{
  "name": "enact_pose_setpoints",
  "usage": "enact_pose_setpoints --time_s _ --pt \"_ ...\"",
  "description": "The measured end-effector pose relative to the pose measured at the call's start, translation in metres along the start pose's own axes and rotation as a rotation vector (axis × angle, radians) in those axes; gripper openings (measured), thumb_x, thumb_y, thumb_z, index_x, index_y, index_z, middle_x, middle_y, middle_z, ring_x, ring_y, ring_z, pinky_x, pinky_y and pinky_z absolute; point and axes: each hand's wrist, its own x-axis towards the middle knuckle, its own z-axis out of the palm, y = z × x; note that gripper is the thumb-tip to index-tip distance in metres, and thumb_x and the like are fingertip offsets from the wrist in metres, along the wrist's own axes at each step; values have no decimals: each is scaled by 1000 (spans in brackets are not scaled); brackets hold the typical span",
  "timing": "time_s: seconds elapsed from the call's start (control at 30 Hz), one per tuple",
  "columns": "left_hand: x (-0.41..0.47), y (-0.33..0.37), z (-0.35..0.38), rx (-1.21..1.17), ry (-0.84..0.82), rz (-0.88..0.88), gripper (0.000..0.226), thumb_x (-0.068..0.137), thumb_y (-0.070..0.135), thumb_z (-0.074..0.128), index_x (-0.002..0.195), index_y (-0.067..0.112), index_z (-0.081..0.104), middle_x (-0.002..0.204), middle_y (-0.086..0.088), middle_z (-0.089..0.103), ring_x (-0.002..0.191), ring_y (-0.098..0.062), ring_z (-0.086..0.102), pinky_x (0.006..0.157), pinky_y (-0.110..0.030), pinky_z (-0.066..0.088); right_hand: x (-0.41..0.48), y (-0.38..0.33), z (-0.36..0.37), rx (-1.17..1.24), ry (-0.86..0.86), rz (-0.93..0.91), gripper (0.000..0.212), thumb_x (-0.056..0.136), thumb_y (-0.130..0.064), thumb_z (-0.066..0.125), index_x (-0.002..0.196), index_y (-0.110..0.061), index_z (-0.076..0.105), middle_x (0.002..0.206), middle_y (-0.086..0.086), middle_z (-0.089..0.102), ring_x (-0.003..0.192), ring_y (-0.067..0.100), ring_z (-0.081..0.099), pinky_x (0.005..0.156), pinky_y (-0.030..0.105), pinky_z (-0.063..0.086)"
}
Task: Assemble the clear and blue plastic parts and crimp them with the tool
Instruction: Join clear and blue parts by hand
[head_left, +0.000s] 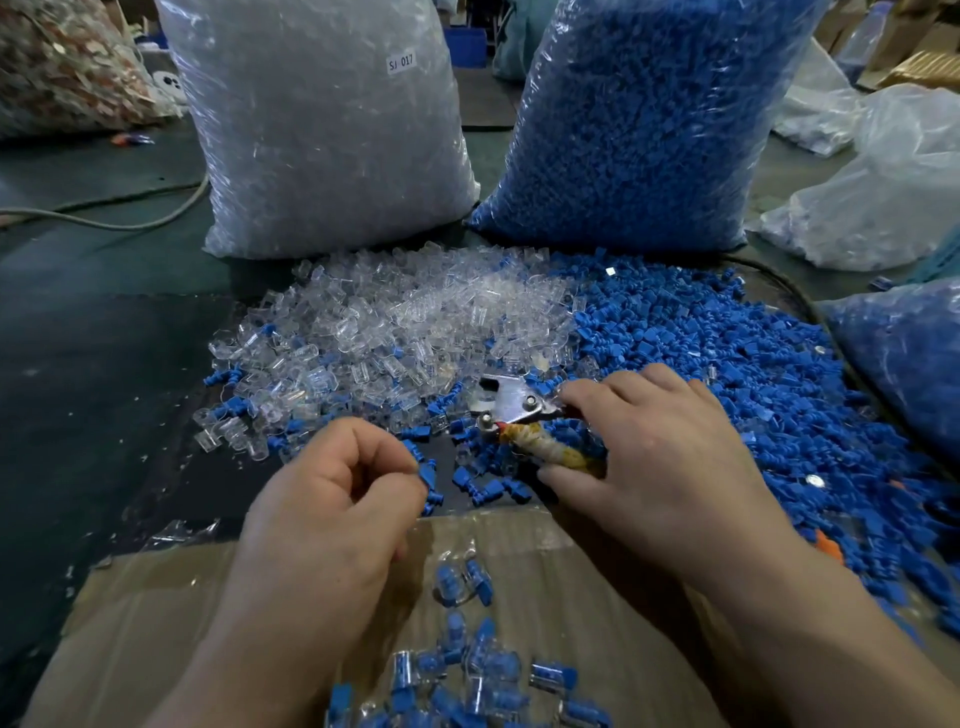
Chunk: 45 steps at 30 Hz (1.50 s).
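Two big plastic sacks stand at the far edge of the floor space, the clear-parts sack (322, 130) on the left and the blue-parts sack (639, 130) beside it, both stuffed full. In front of them are two spilled heaps, the clear shells (405, 322) to the left and the blue plugs (727, 364) to the right, mingling where they meet. At the near edge a cardboard box flap (545, 545) carries the finished pieces (467, 670), blue inside clear. The right hand (660, 447) is curled round the cloth-wrapped handles of the crimping tool (511, 402), whose metal head lies between the heaps. The left hand (332, 493) pinches one blue plug (428, 475) at its fingertips. This looks like the pick-up stage, with no clear shell in hand yet. Next it needs a shell from the left heap, the plug seated in it, then the pair set into the tool's head.
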Motion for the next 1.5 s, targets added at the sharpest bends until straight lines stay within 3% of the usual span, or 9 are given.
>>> enact_pose_setpoints --time_s 0.2,0.3,0.53,0.73,0.9,1.03,1.23,1.37,1.5 --pt "-1 0 3 66 49 30 20 86 27 72 88 45 67 59 2 67 43 -4 55 40 -13 44 0 -5 2 16 28 -15 57 81 -72 45 126 -36 47 118 -10 53 113 17 37 101 41 28" --pt "-6 3 8 124 45 76 18 85 33 71 90 49 65 64 11 70 49 -3 61 41 -10 44 -12 -23 -4 138 208 -126 46 86 -66 38 108 -31 59 103 -12 61 99 14 52 90 38 41" --pt "-16 10 8 228 39 311 6 93 45 63 92 49 66 73 20 70 63 0 65 50 -6 45 -20 -41 0 240 251 -328 29 97 -34 40 85 -20 61 78 -2 58 73 21 53 73 38 43" --pt "-12 20 -2 74 -141 46 54 67 74 50 84 27 68 62 -7 64 53 -24 61 53 -59 53 -22 -44 -2 328 244 -425 26 95 -28 45 82 -13 62 80 1 57 74 21 51 70 39 43" --pt "-9 15 -11 -70 -268 13 72 53 88 67 87 24 70 59 -16 61 46 -29 56 42 -46 50 -29 -54 -7 676 39 -203 29 94 -36 44 72 -19 50 66 -7 50 62 9 46 55 34 39" --pt "-8 10 -13 -20 -305 247 53 69 82 66 96 36 70 67 -7 69 51 -20 63 44 -44 53 -27 -54 -17 1402 -418 187 24 77 -32 50 57 -20 53 51 -7 47 47 9 40 45 27 32" --pt "1 10 -35 504 -328 419 21 78 61 58 93 47 65 77 20 70 61 -3 66 49 -19 55 -28 -42 -11 461 -149 -156 24 90 -47 47 83 -26 53 75 -9 58 66 6 53 59 35 48" --pt "1 11 -35 662 -421 326 20 76 55 56 94 48 61 72 23 69 60 -2 65 53 -29 56 -29 -53 -8 286 -246 -324 20 96 -43 39 106 -32 52 92 -8 51 83 20 52 70 38 45" --pt "-4 13 -28 694 -488 400 23 72 58 52 91 48 61 79 29 65 66 3 62 54 -22 51 -30 -56 -11 251 -328 -375 10 95 -37 41 99 -29 47 89 -8 41 78 20 43 67 37 37"
